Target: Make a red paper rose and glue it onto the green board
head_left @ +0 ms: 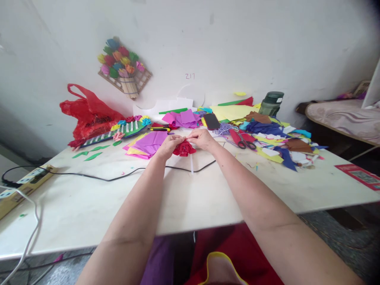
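head | left hand (171, 145), right hand (203, 139) | both pinching red ruffled flower (184, 149)

The fingers (178, 138) cover part of the ruffled red piece (184, 149).

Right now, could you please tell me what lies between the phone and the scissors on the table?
In the head view, a tangle of purple strands and part of a red piece lie between the phone and the scissors.

Head-worn camera faces forward and down across the near bench (97, 206) toward the wall (231, 47); edges appear somewhat blurred.
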`<state>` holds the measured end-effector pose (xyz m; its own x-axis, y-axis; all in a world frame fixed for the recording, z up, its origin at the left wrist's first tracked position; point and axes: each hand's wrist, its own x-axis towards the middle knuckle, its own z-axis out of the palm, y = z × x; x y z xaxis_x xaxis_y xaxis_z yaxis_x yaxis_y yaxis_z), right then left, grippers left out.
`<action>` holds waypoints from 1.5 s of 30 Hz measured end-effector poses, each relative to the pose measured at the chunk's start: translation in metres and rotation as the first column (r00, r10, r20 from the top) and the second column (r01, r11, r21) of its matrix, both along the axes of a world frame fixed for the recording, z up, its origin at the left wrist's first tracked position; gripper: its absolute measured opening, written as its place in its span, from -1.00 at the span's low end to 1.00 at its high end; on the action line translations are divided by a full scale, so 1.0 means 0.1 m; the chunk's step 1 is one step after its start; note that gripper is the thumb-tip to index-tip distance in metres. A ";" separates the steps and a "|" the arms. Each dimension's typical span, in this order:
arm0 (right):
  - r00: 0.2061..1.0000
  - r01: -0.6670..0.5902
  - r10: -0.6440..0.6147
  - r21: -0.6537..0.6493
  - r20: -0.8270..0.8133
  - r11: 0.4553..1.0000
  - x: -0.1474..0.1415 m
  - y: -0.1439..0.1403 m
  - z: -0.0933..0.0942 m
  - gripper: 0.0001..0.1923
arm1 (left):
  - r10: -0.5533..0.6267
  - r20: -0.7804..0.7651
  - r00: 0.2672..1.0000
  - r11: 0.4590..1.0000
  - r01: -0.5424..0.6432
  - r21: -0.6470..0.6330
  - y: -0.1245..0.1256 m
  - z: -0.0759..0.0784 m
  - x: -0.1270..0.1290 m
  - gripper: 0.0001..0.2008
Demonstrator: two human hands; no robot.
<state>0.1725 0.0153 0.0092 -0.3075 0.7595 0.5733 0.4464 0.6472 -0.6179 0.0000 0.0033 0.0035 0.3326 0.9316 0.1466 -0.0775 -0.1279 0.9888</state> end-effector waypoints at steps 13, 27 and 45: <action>0.988 -0.146 0.151 -0.153 0.024 0.977 0.12 -0.04 0.05 -0.76 | 0.030 -0.036 0.999 1.000 -0.031 -0.003 -0.05 0.04 0.01 -0.74; 0.948 0.095 -0.082 -0.026 0.308 0.995 0.09 -0.11 0.10 -0.76 | 0.121 0.096 0.988 0.985 -0.108 -0.132 -0.03 0.06 0.04 -0.80; 0.888 0.147 -0.172 0.091 0.427 0.985 0.06 -0.12 0.10 -0.71 | 0.215 0.090 0.973 0.937 -0.179 -0.300 -0.06 0.10 0.05 -0.80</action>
